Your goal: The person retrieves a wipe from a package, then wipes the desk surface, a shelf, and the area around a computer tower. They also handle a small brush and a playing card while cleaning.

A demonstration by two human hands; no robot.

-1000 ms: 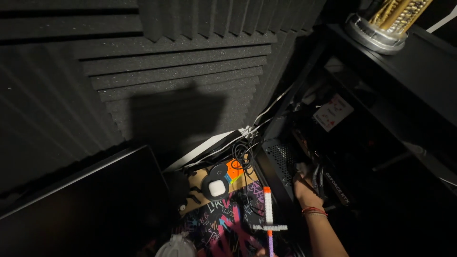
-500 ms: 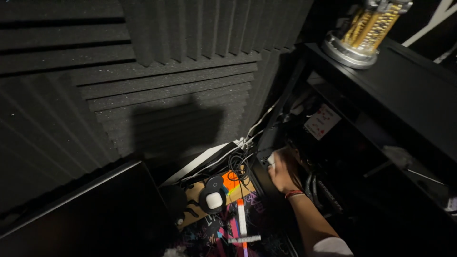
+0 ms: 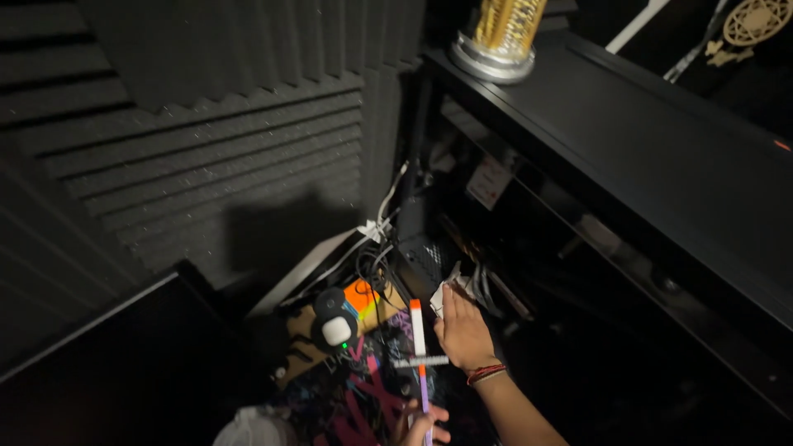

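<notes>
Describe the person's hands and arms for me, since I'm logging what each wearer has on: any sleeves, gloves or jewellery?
Both hands are bare, with no gloves. The right hand has a thin red band and a second slim bracelet at the wrist, and the forearm below it is unsleeved as far as the frame shows. Only the fingers of the left hand show at the bottom edge; no ring or sleeve is visible there.

dark blank screen (image 3: 124, 363) lower left, white-and-red label (image 3: 489, 181) inside black case (image 3: 628, 124)

Trophy (image 3: 500, 37) on shelf (image 3: 628, 124); earbud case (image 3: 336, 330) left of right hand (image 3: 462, 330)
</notes>
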